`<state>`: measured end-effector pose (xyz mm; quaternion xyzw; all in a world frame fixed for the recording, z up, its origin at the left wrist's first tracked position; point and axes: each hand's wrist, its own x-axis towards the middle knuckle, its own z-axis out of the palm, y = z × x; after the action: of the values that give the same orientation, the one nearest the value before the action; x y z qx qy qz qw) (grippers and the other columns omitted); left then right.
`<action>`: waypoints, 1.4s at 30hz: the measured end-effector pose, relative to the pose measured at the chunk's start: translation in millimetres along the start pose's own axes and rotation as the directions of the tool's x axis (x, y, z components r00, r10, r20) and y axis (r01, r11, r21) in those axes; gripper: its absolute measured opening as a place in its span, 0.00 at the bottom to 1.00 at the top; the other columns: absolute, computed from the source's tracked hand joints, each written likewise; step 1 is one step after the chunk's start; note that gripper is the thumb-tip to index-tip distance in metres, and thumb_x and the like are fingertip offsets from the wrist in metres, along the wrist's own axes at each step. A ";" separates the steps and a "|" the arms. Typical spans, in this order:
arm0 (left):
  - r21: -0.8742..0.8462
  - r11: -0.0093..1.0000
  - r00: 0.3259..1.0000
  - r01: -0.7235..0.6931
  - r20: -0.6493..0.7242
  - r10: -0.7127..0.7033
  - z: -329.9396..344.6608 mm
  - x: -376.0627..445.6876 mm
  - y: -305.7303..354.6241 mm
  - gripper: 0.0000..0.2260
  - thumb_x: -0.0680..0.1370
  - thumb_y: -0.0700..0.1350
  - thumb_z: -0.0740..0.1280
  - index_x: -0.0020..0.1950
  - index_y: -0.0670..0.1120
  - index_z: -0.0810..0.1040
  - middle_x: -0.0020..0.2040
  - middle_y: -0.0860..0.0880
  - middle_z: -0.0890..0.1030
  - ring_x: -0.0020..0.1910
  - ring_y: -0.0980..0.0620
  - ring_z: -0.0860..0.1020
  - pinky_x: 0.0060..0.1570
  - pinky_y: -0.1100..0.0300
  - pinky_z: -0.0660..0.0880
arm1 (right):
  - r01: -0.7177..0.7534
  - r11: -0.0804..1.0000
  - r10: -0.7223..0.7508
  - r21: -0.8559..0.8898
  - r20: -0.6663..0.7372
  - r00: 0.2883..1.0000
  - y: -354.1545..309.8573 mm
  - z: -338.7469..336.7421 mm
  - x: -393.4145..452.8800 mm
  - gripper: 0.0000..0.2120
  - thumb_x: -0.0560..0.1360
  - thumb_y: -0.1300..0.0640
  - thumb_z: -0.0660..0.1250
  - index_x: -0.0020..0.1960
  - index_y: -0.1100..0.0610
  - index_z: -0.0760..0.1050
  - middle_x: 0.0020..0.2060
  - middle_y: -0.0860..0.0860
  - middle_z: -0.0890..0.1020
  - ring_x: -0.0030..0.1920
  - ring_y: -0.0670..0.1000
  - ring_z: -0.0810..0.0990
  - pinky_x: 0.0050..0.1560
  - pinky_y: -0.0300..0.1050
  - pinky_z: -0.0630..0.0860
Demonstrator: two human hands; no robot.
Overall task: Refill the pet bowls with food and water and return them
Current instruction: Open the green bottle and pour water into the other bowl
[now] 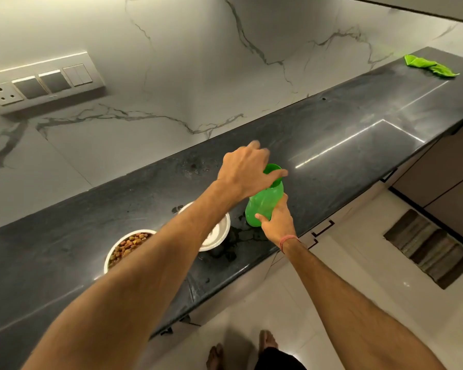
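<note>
A green plastic bottle [263, 204] stands on the dark stone counter [332, 145]. My right hand [277, 222] grips its lower body. My left hand [247, 169] is closed over the green cap [273, 169] at its top. A white bowl of brown kibble [127, 247] sits near the counter's front edge at the left. A second white bowl [219, 231] stands beside it, largely hidden under my left forearm; its contents cannot be made out. Water is spilled on the counter [241, 236] around that bowl.
A crumpled green cloth [428, 66] lies at the far right end of the counter. A switch and socket panel [42, 85] is on the marble wall. Drawers [321, 231] sit below the counter. A striped mat [428, 247] lies on the tiled floor at right.
</note>
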<state>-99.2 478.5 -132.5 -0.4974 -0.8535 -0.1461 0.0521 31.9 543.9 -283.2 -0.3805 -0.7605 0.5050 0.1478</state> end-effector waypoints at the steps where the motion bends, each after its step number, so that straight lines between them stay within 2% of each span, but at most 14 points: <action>1: -0.139 0.988 0.997 -0.068 0.026 0.072 -1.2 -2.6 -6.0 0.23 0.77 0.71 0.70 0.53 0.52 0.78 0.54 0.51 0.77 0.45 0.50 0.79 0.42 0.50 0.80 | 0.015 1.000 -0.015 -0.012 0.007 1.000 0.5 -0.3 0.0 0.44 0.77 0.64 0.78 0.83 0.53 0.57 0.71 0.52 0.78 0.74 0.56 0.77 0.77 0.51 0.71; 4: -0.335 0.925 0.927 -0.179 0.257 0.272 -14.2 -4.0 -16.0 0.32 0.74 0.47 0.77 0.77 0.57 0.72 0.71 0.52 0.76 0.62 0.51 0.78 0.61 0.52 0.78 | 0.089 0.995 -0.087 -0.042 0.035 0.996 3.0 -0.7 -0.3 0.44 0.77 0.65 0.78 0.84 0.55 0.57 0.73 0.54 0.76 0.74 0.56 0.77 0.78 0.49 0.70; 7: -0.168 0.966 0.905 -0.196 0.347 0.244 -20.6 -1.9 -11.9 0.30 0.76 0.39 0.73 0.77 0.59 0.76 0.67 0.52 0.80 0.63 0.50 0.77 0.61 0.51 0.76 | 0.098 0.994 -0.096 -0.048 0.042 0.995 6.8 -5.0 -2.7 0.44 0.77 0.64 0.78 0.84 0.54 0.56 0.74 0.54 0.76 0.74 0.57 0.77 0.79 0.55 0.71; 10: 0.035 0.993 0.950 -0.111 0.296 0.095 -17.1 -3.8 4.1 0.27 0.77 0.57 0.76 0.74 0.54 0.76 0.60 0.50 0.82 0.58 0.47 0.81 0.53 0.49 0.78 | 0.115 0.993 -0.113 -0.031 0.057 0.992 9.9 -11.2 -2.1 0.44 0.77 0.63 0.78 0.84 0.53 0.56 0.72 0.54 0.77 0.73 0.58 0.78 0.78 0.56 0.73; 13: 0.229 0.970 0.983 0.085 0.141 -0.120 -9.2 -4.9 18.5 0.32 0.74 0.73 0.71 0.60 0.47 0.78 0.43 0.52 0.78 0.44 0.45 0.81 0.42 0.51 0.73 | 0.141 0.987 -0.134 -0.074 0.085 0.987 10.4 -14.7 2.8 0.46 0.77 0.61 0.78 0.85 0.54 0.55 0.73 0.54 0.77 0.72 0.58 0.78 0.77 0.55 0.73; 17: 0.293 0.928 0.966 0.231 0.047 -0.256 -0.3 -1.6 33.5 0.31 0.75 0.77 0.62 0.38 0.47 0.74 0.34 0.51 0.72 0.38 0.44 0.78 0.40 0.53 0.70 | 0.153 0.986 -0.146 -0.066 0.100 0.984 11.4 -14.2 6.1 0.46 0.76 0.61 0.79 0.85 0.54 0.55 0.73 0.54 0.76 0.72 0.57 0.78 0.77 0.57 0.73; 19: 0.291 0.911 0.949 0.292 0.033 -0.315 -0.4 2.7 35.3 0.33 0.75 0.77 0.56 0.34 0.47 0.74 0.33 0.49 0.74 0.38 0.43 0.78 0.37 0.55 0.67 | 0.170 0.983 -0.163 -0.065 0.099 0.982 13.9 -14.3 8.3 0.45 0.76 0.62 0.79 0.84 0.56 0.56 0.73 0.54 0.76 0.73 0.57 0.77 0.78 0.57 0.73; 21: 0.207 0.890 0.905 0.407 0.045 -0.424 -6.0 8.5 30.4 0.34 0.75 0.77 0.53 0.35 0.47 0.74 0.34 0.48 0.74 0.40 0.42 0.77 0.35 0.55 0.64 | 0.184 0.981 -0.177 -0.067 0.092 0.980 15.1 -14.5 10.9 0.44 0.75 0.62 0.79 0.84 0.56 0.57 0.74 0.54 0.75 0.74 0.57 0.76 0.79 0.55 0.71; 25: -0.124 0.786 0.792 0.605 0.195 -0.579 -15.5 11.6 9.2 0.37 0.71 0.81 0.54 0.38 0.48 0.79 0.35 0.49 0.83 0.40 0.44 0.82 0.42 0.52 0.75 | 0.190 0.981 -0.185 -0.046 0.097 0.978 16.6 -13.7 15.8 0.45 0.75 0.62 0.79 0.84 0.56 0.58 0.74 0.54 0.75 0.74 0.57 0.75 0.80 0.54 0.71; 29: -0.731 0.377 0.784 0.568 0.343 -0.516 -10.0 -20.5 -17.3 0.26 0.72 0.70 0.76 0.54 0.50 0.85 0.46 0.51 0.84 0.43 0.52 0.82 0.36 0.57 0.83 | 0.190 0.981 -0.186 -0.047 0.091 0.978 19.9 -12.8 16.7 0.46 0.74 0.61 0.80 0.85 0.57 0.57 0.75 0.54 0.74 0.74 0.56 0.75 0.79 0.54 0.71; 32: -0.880 0.202 0.799 0.431 0.268 -0.538 8.1 -65.5 -28.7 0.27 0.67 0.59 0.85 0.60 0.50 0.83 0.47 0.55 0.87 0.46 0.57 0.84 0.42 0.58 0.83 | 0.210 0.977 -0.206 -0.048 0.071 0.976 21.0 -16.6 21.1 0.45 0.73 0.61 0.81 0.83 0.58 0.59 0.74 0.54 0.75 0.74 0.56 0.76 0.79 0.55 0.72; 36: -0.893 0.212 0.734 0.396 0.169 -0.658 40.7 -138.7 -37.1 0.27 0.66 0.56 0.87 0.60 0.52 0.82 0.53 0.52 0.89 0.47 0.54 0.87 0.44 0.56 0.84 | 0.240 0.968 -0.235 -0.076 0.075 0.969 25.9 -14.1 22.4 0.45 0.73 0.59 0.81 0.82 0.57 0.60 0.73 0.55 0.74 0.73 0.57 0.76 0.78 0.58 0.73; 39: -0.817 0.376 0.711 0.437 0.057 -0.701 67.9 -195.0 -30.8 0.23 0.68 0.62 0.85 0.57 0.60 0.83 0.56 0.62 0.85 0.49 0.58 0.84 0.44 0.66 0.79 | 0.252 0.964 -0.245 -0.080 0.083 0.966 30.1 -10.4 22.9 0.44 0.73 0.58 0.81 0.82 0.55 0.61 0.73 0.54 0.75 0.73 0.57 0.76 0.78 0.58 0.73; 42: -0.755 0.448 0.664 0.479 -0.021 -0.747 103.8 -244.5 -20.9 0.22 0.68 0.63 0.84 0.57 0.60 0.83 0.52 0.59 0.84 0.44 0.56 0.82 0.41 0.66 0.78 | 0.241 0.968 -0.236 -0.068 0.076 0.969 32.3 -9.5 23.8 0.44 0.72 0.58 0.81 0.81 0.54 0.61 0.74 0.53 0.75 0.72 0.56 0.77 0.77 0.56 0.74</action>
<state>10.8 296.2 -292.8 -0.0925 -0.8293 -0.5493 -0.0444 35.7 573.9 -311.2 -0.2745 -0.8240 0.4665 0.1672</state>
